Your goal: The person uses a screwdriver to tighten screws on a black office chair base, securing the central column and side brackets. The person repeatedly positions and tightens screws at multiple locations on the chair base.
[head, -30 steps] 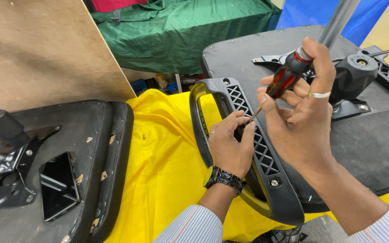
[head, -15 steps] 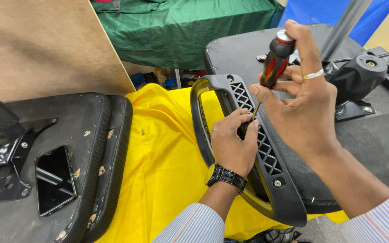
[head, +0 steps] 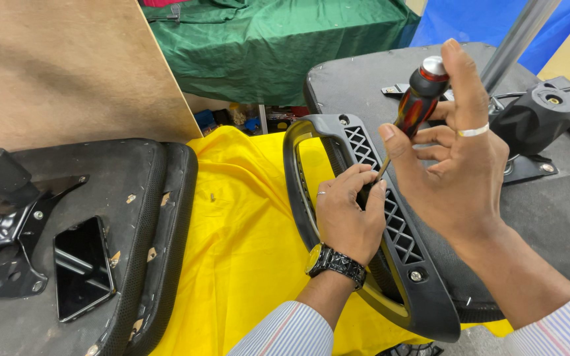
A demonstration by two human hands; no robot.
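black smartphone (head: 84, 269), flat on an upturned black chair seat (head: 133, 198), well left of the black plastic lattice armrest (head: 377, 217). left hand (head: 348, 217), fingers pinched at the screwdriver tip on that armrest. right hand (head: 453, 158), closed around red-and-black-handled screwdriver (head: 413, 105), above the armrest.

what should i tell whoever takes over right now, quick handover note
Right hand: grips the screwdriver by its handle, blade angled down to the armrest.
Left hand: fingertips pinched at the blade tip on the armrest's lattice; any screw there is hidden.
Armrest lies on the upturned chair seat, over the yellow cloth.
Done: one screw sits in the armrest lower down.
Left: the fastening under the fingertips.
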